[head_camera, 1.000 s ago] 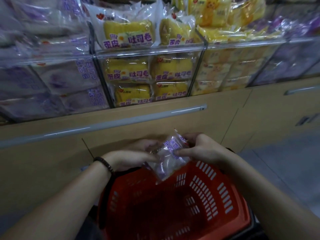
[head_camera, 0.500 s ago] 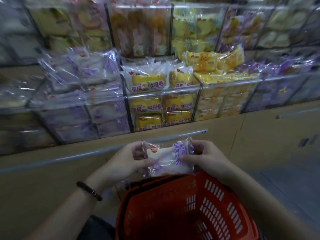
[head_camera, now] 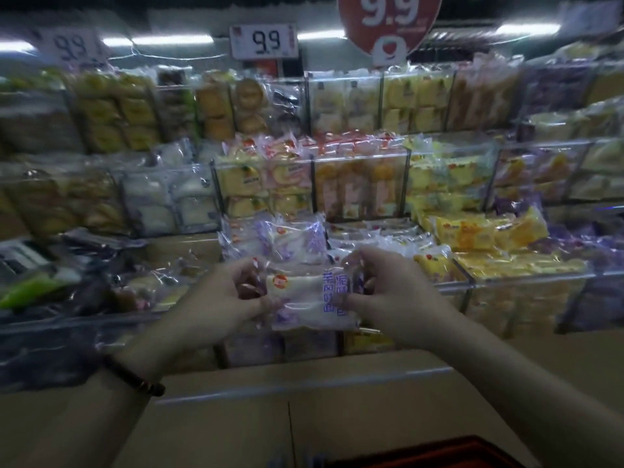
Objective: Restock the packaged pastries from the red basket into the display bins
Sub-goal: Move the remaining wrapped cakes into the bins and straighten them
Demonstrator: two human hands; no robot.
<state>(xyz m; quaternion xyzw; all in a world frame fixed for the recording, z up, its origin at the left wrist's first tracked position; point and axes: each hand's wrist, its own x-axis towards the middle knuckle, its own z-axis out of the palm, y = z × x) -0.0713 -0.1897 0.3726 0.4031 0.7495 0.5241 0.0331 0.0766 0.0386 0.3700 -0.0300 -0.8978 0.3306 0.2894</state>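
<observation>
At center frame, our left hand [head_camera: 219, 298] and right hand [head_camera: 388, 295] pinch opposite ends of a purple-printed pastry packet [head_camera: 310, 300], holding it flat before the clear display bins [head_camera: 526, 278] stacked with wrapped pastries. The red basket [head_camera: 439, 456] shows only its rim at the bottom edge; a 9.9 price sign [head_camera: 264, 41] hangs above.

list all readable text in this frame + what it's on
"9.9": white price card, top centre.
"9.9": red round sign, top right.
"9.9": white price card, top left, blurred.
Held pastry pack, between left hand and right hand: purple Chinese characters, too blurred to read.
Packs in the display bins: print unreadable.
</observation>
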